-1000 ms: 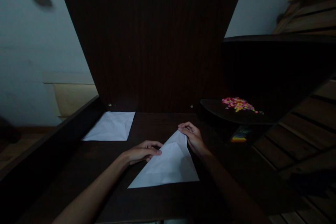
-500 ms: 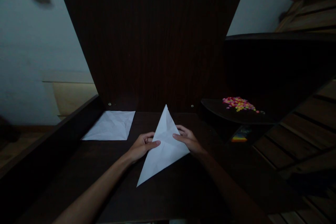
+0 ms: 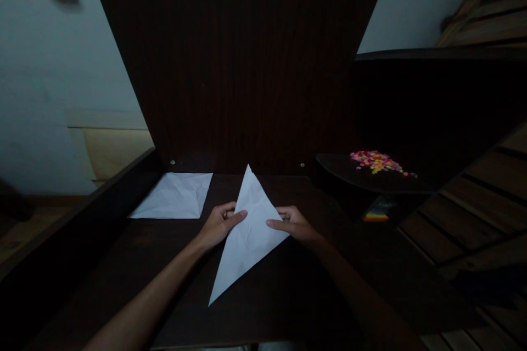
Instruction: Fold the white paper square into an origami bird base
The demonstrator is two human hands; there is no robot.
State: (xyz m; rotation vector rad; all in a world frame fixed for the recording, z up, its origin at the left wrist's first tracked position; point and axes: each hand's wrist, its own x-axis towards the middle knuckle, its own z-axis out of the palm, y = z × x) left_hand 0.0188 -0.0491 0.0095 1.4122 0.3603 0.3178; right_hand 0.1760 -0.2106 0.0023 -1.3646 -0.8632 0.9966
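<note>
Both hands grip one folded white paper (image 3: pixel 249 233), a long triangle. The left hand (image 3: pixel 217 226) pinches its left slanted edge, with one digit laid on the face and the others curled behind. The right hand (image 3: pixel 295 225) pinches the right edge at the triangle's widest corner, one digit stretched flat across the front. The paper lies between the two hands, one tip rising beyond the fingertips toward the dark back panel (image 3: pixel 239 66) and the other, sharper tip running back between the forearms toward the person. Whether that low tip touches the surface (image 3: pixel 288 296) cannot be told in the dim light. Beyond and to the outside of the left hand a flat white sheet (image 3: pixel 173 196) lies on the surface, well apart from the folded paper, in the corner where the back panel meets a raised side rail (image 3: pixel 82 219). Beyond and to the outside of the right hand a rounded corner shelf (image 3: pixel 341 173) carries a heap of coloured beads (image 3: pixel 375 161), well apart from that hand. Bare dark surface shows under both forearms and between the left hand and the flat sheet; the back panel stands close beyond the upper tip.
</note>
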